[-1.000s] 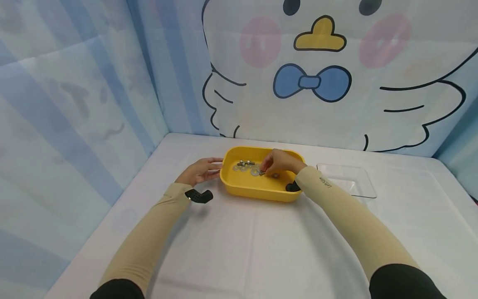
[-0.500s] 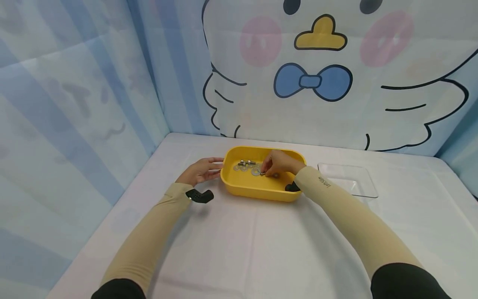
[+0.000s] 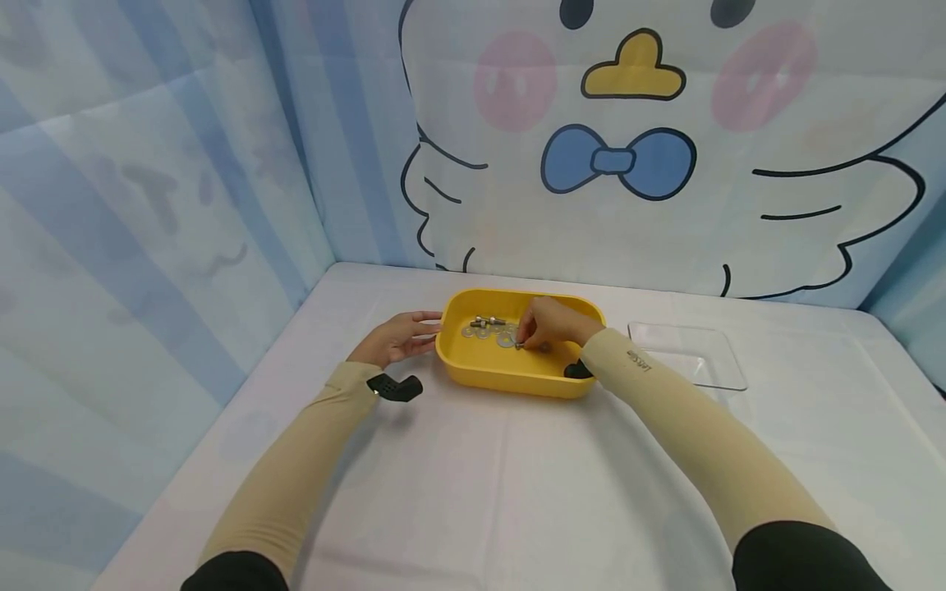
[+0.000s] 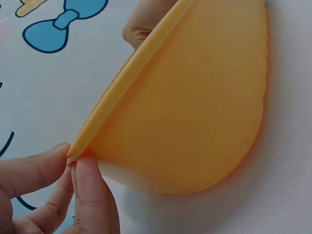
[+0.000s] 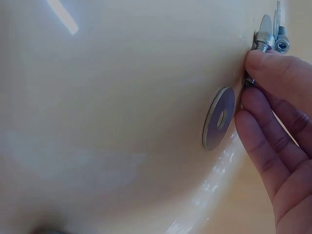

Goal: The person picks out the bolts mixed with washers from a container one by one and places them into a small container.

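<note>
A yellow plastic tray [image 3: 510, 380] stands on the table, holding several socket head screws [image 3: 488, 321] and flat washers [image 3: 506, 339]. At the tray's left end, my left hand [image 3: 399, 336] pinches the rim between thumb and fingers, as the left wrist view shows on the tray's wall [image 4: 195, 107]. My right hand [image 3: 550, 320] reaches inside. In the right wrist view its thumb and fingertips pinch a socket head screw [image 5: 263, 41], whose shank they partly hide. Just beside the fingertips lies a large flat washer [image 5: 219, 118]; another screw [image 5: 282, 45] sits beyond the thumb.
To the right of the yellow tray, partly behind the right sleeve, is a shallow clear plastic tray [image 3: 687, 353]. The white-covered table [image 3: 443, 492] meets a printed curtain [image 3: 510, 222] at the back and another hanging cloth [image 3: 148, 246] on the left.
My right fingers have shifted very slightly toward me inside the yellow tray, still on the screw. The left hand keeps its place on the rim.
</note>
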Available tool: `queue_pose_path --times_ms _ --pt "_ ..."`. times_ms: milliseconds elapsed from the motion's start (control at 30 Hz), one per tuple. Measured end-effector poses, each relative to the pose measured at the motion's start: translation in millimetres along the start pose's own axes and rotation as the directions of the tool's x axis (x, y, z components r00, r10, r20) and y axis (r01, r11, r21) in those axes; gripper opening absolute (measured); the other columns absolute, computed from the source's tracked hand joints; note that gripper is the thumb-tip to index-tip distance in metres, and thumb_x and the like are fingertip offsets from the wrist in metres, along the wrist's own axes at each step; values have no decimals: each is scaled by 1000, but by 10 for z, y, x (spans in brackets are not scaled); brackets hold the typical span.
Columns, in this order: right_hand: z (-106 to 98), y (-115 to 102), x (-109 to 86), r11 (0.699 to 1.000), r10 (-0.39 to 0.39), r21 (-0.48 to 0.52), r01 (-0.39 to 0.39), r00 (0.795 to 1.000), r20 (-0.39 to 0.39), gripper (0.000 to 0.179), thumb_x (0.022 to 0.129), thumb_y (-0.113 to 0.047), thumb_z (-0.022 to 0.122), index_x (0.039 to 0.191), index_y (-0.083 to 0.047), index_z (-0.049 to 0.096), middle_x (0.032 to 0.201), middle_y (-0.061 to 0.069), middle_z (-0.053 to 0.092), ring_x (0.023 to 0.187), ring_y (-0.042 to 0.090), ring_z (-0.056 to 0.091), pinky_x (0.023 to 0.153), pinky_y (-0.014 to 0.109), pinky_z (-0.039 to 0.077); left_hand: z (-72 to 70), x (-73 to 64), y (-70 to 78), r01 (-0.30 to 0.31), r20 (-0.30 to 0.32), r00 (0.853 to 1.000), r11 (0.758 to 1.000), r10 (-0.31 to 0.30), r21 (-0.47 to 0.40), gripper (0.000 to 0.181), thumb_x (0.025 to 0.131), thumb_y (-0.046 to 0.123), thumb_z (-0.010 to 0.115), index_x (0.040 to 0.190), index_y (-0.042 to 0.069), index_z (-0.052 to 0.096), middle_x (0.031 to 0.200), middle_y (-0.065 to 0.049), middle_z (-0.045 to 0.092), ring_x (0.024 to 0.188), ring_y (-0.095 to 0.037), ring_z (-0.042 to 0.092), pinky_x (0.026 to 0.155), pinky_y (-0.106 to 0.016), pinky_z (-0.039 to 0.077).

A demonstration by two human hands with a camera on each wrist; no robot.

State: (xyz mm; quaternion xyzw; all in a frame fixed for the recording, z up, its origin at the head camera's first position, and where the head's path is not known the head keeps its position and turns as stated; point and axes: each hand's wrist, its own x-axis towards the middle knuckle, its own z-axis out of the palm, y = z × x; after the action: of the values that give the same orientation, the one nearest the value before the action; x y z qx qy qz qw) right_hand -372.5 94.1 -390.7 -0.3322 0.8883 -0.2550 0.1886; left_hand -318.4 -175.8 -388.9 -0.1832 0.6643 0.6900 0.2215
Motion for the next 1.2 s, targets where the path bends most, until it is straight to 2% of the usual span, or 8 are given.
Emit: queue_pose_path --times_ms 267,633,800,967,1100,1200 --pt "18 8 3 998 -48 -31 47 999 -9 4 76 1 72 80 -1 73 77 6 70 63 9 52 59 17 50 -9 -11 -8 -14 11 1000 1000 14 25 47 93 8 56 139 12 45 117 -6 54 76 -10 58 65 -15 55" --pt "19 49 10 999 -35 -14 34 998 -50 5 77 -1 69 81 -2 72 77 6 67 60 10 50 56 17 47 -4 -33 -2 -24 10 1000 999 24 27 46 94 7 55 139 11 45 117 -6 54 76 -10 59 64 -14 55" --pt "11 20 -2 999 -3 35 6 997 -78 5 78 -3 69 82 -2 72 79 7 69 61 10 53 57 19 50 -9 -26 1 -24 5 1000 999 24 28 46 94 7 55 139 11 45 118 -6 54 77 -10 59 65 -14 55" --pt "11 27 14 998 -3 60 10 994 -110 7 80 -8 71 84 -3 73 82 7 71 68 10 59 67 21 55 -2 -19 2 -19 -9 1000 999 19 25 45 93 7 56 138 11 46 120 -8 54 77 -10 59 66 -15 55" --pt "5 18 14 989 12 146 5 993 -116 11 81 -10 72 89 -2 73 86 9 72 71 11 62 71 22 56 -4 -13 -1 -19 -9 1000 999 20 30 46 94 7 56 138 12 46 122 -8 54 77 -10 59 66 -15 55" --pt "-4 -6 -4 972 41 235 -13 993 -111 15 83 -10 71 94 -1 72 91 11 72 74 14 64 74 24 56 -6 -11 -4 -20 -11 1000 999 20 31 45 93 7 56 138 12 46 122 -8 54 77 -10 60 66 -15 55"
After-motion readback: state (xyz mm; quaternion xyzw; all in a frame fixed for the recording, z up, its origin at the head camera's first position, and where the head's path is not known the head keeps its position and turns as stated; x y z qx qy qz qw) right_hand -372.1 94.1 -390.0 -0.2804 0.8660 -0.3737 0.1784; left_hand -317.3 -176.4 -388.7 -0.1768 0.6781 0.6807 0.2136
